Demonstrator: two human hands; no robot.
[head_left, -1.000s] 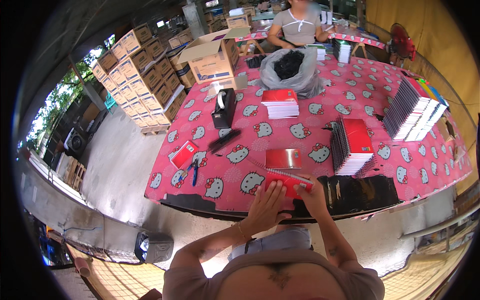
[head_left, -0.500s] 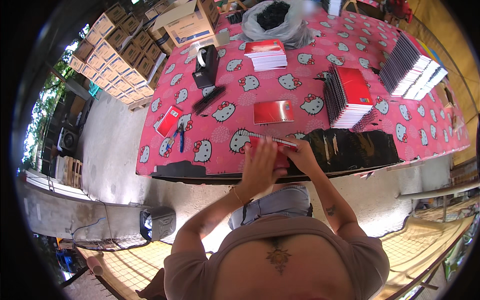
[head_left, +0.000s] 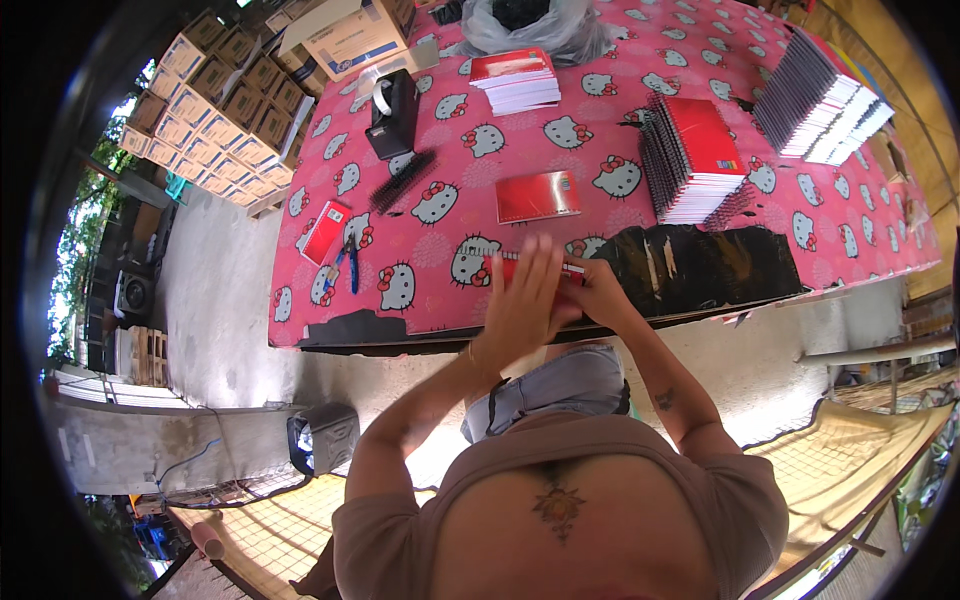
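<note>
At the table's near edge I hold a small red notebook (head_left: 509,269) with its white page edges facing up. My right hand (head_left: 600,296) is closed round its right end. My left hand (head_left: 522,305) lies over its near side with the fingers stretched out together, covering most of the cover. A coil-like strip shows at the notebook's left end, though its detail is too small to tell. Just beyond lies another red notebook (head_left: 538,197), flat on the table. To the left are blue-handled pliers (head_left: 350,265) and a small red notebook (head_left: 324,233).
Spiral-bound red notebooks (head_left: 705,140) stand stacked at right, with more spiral-bound stacks (head_left: 815,100) beyond. Farther back are a red notebook pile (head_left: 515,85), a black tape dispenser (head_left: 393,115), black coils (head_left: 403,180), a plastic bag (head_left: 540,40) and an open carton (head_left: 350,40).
My view has shifted, so the table's things sit higher in the picture. My left hand has moved up over the notebook, hiding more of it. My right hand keeps its grip.
</note>
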